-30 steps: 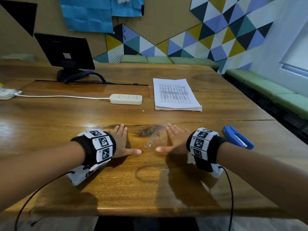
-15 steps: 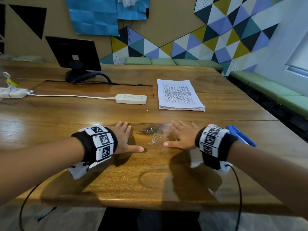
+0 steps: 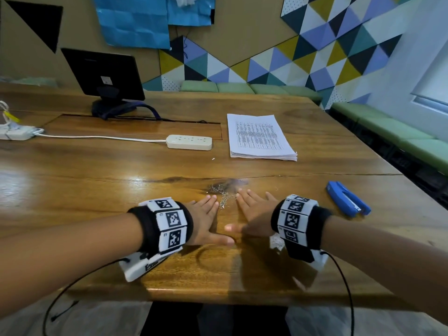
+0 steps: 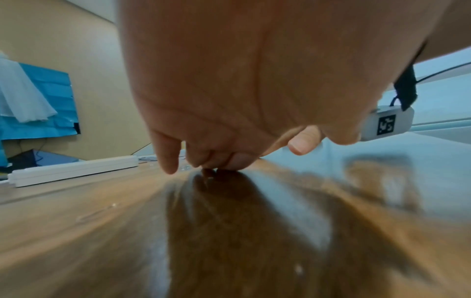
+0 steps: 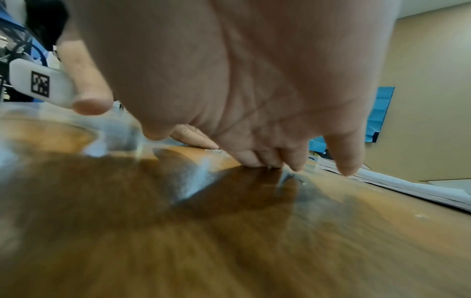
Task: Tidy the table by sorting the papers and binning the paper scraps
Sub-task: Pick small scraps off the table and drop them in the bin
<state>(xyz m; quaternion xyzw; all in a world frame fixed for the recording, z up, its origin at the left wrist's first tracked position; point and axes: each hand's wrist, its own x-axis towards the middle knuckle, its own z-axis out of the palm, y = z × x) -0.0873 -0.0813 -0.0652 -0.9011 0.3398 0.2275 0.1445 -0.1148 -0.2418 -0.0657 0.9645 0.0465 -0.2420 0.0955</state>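
A small heap of thin metal staples (image 3: 221, 194) lies on the wooden table (image 3: 97, 185) between my two hands. My left hand (image 3: 206, 219) lies flat, palm down, just left of the heap, fingers straight. My right hand (image 3: 252, 214) lies flat to the right of it, and the two thumbs nearly meet below the heap. In the wrist views my left fingertips (image 4: 216, 163) and my right fingertips (image 5: 260, 161) press on the tabletop. A neat stack of printed papers (image 3: 260, 137) rests further back on the right. Neither hand holds anything.
A blue stapler (image 3: 348, 201) lies right of my right wrist. A white power strip (image 3: 189, 142) with its cable sits behind the hands, a second one (image 3: 15, 133) at the far left. A black monitor (image 3: 104, 76) stands at the back. Green benches (image 3: 400, 132) line the right side.
Both hands have slid inward toward each other, closing in on the staple heap; the thumbs now almost touch. The head view has shifted slightly left.
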